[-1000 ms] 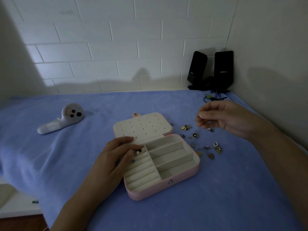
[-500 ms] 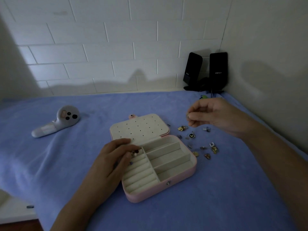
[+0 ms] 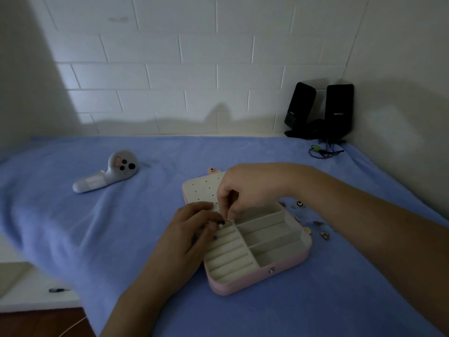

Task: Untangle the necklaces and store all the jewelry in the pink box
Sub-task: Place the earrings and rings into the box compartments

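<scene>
Head view. A blue sheet (image 3: 97, 227) covers the whole work surface up to a white brick wall. On it, at centre, the pink box (image 3: 291, 262) lies open. Its long axis runs from near left to far right, the snap-button front wall faces the viewer, and the lid (image 3: 201, 190) is folded flat away toward the wall, showing its pale inner face dotted with holes.

The tray holds a block of ridged slots on the left and long, straight-walled compartments on the right. A tiny dark stud (image 3: 215, 237) sits in the ridged slots.

Two black speakers (image 3: 339, 110) stand in the far right corner. A white controller (image 3: 109, 173) lies well apart to the left.

The right hand (image 3: 245, 190) reaches over the lid, with thumb and fingers drawn together and pointing down at the tray's back left corner; whether they grip anything cannot be told. The left hand (image 3: 192, 229) rests at that same corner, its curled fingers pinching a small piece (image 3: 221, 224).

Loose jewelry pieces (image 3: 324, 235) are scattered on the sheet just right of the box.
</scene>
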